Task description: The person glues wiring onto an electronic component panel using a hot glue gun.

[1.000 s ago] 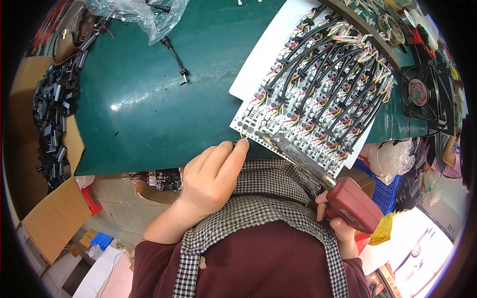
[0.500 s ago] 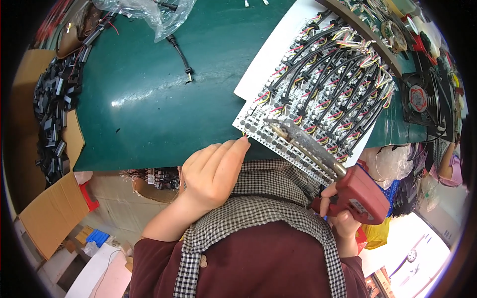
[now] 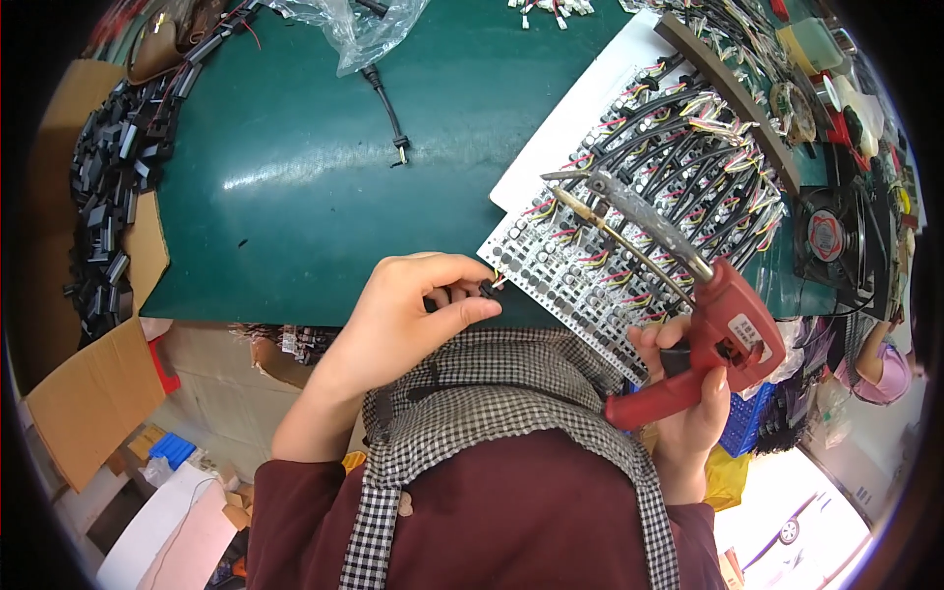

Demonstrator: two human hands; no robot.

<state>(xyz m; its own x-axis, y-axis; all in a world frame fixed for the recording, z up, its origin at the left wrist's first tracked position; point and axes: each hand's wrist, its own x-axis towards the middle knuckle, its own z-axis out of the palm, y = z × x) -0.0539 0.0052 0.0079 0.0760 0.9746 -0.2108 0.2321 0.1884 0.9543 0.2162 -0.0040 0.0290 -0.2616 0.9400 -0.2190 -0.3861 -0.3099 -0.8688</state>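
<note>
My left hand (image 3: 403, 310) is closed beside the near-left edge of the circuit board panel (image 3: 551, 277). Between thumb and fingers it pinches a black cable (image 3: 488, 289), whose thin coloured wire ends point at the board's edge; most of the cable is hidden by the hand. A red soldering gun (image 3: 733, 339) is gripped in my right hand (image 3: 693, 418), with fingers by the black trigger. Its metal tip and feed tube slant up to the left over the panel. Rows of black cables (image 3: 678, 147) with red, yellow and white wires cover the panel's far part.
A white sheet (image 3: 575, 108) lies under the panel, and a dark curved bar (image 3: 733, 93) crosses its far side. One loose cable (image 3: 388, 108) and a plastic bag (image 3: 359, 34) lie on the green table (image 3: 295, 216). Black parts fill a cardboard box (image 3: 147, 246) at left; a fan (image 3: 828, 238) stands right.
My left hand has turned, so its thumb and the pinched black cable now show. The soldering gun has risen, its tip shifting up and away from the panel's near edge. The view has shifted slightly.
</note>
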